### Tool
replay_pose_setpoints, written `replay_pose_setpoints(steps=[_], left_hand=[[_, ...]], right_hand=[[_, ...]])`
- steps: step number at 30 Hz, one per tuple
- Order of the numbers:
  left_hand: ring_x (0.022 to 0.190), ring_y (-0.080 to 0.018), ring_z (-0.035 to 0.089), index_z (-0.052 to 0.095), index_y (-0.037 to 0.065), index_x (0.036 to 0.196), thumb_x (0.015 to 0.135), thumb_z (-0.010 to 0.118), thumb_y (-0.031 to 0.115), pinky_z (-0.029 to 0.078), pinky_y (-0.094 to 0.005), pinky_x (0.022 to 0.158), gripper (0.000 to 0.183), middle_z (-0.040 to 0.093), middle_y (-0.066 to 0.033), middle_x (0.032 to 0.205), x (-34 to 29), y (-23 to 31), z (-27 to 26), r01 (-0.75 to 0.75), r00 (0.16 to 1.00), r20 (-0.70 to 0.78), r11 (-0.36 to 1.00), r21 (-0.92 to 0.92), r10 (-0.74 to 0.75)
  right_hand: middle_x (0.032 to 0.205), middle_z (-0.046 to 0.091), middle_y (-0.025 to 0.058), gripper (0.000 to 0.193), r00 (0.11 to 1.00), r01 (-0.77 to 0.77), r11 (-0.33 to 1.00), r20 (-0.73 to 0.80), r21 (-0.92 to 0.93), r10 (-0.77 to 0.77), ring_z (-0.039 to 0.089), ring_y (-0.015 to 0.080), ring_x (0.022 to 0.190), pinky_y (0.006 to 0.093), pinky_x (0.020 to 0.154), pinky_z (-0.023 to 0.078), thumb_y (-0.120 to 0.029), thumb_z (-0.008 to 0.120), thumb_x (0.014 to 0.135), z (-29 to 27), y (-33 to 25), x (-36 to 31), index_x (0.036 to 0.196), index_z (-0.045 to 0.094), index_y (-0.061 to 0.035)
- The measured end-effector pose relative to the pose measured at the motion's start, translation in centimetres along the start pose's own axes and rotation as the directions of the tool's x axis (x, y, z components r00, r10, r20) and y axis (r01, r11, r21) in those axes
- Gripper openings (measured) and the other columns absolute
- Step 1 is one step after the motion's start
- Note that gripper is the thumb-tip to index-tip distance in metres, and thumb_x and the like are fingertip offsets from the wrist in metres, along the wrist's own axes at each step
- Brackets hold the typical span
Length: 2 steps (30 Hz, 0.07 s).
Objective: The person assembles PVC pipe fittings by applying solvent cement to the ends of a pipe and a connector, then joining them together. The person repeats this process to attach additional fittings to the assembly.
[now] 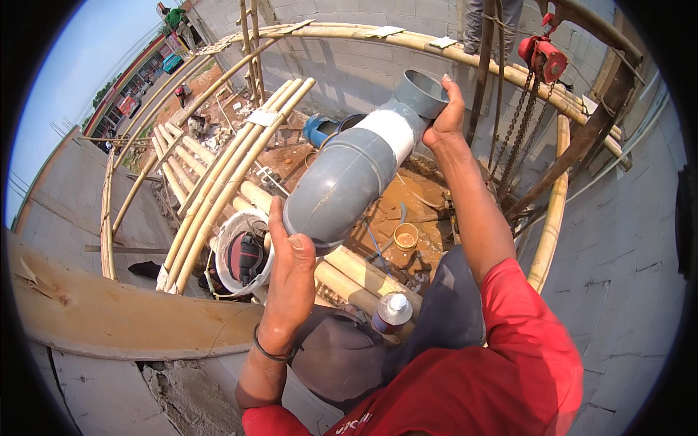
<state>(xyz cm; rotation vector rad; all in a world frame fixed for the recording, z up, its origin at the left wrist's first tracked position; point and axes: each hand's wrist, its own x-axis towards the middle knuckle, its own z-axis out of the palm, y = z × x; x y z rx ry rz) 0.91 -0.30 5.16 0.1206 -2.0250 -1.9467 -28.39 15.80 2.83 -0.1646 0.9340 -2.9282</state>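
Between my hands a large grey PVC pipe assembly (342, 187) hangs at a slant over the scaffold. It has a rounded elbow at the lower left, a white section in the middle and a grey open socket at the upper right. My right hand (446, 120) grips the socket from its right side, with the fingers partly hidden behind it. Against the elbow's lower end my left hand (291, 280) presses with its palm, supporting it; its fingers are partly hidden. Just beside my left hand stands a white bucket (227, 280) with a dark red and black object inside.
Bamboo poles (225, 185) form a platform below and a curved rail around. A clear bottle (393, 311) stands by my knee. A red chain hoist (544, 59) hangs at the right. Below lie a yellow pail (406, 236) and blue drum (320, 131). Another person (176, 20) is at far left.
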Motion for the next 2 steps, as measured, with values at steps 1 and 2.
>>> replay_pose_setpoints(steps=[1, 2], left_hand=[[0.149, -0.0423, 0.018, -0.004, -0.011, 0.154, 0.098, 0.052, 0.059, 0.017, -0.054, 0.119, 0.105, 0.016, -0.0344, 0.156, -0.7, -0.12, 0.17, -0.204, 0.979, 0.076, 0.873, 0.444, 0.191], [0.149, -0.0423, 0.018, -0.004, -0.011, 0.154, 0.098, 0.052, 0.059, 0.017, -0.054, 0.119, 0.105, 0.016, -0.0344, 0.156, -0.46, 0.22, -0.04, -0.218, 0.976, 0.076, 0.866, 0.449, 0.207]], right_hand=[[0.11, 0.067, 0.016, 0.051, 0.998, -0.063, 0.998, 0.02, -0.011, 0.063, 0.065, 0.0314, 0.102, 0.0441, 0.094, 0.052, -0.046, 0.05, 0.094, 0.52, 0.2, 0.48, 0.121, 0.059, -0.0031], [0.113, 0.067, 0.0166, 0.054, 0.99, -0.132, 0.991, 0.049, -0.024, 0.133, 0.065, 0.0329, 0.104, 0.0441, 0.095, 0.052, -0.047, 0.049, 0.094, 1.51, 0.64, 0.89, 0.123, 0.059, -0.0024]])
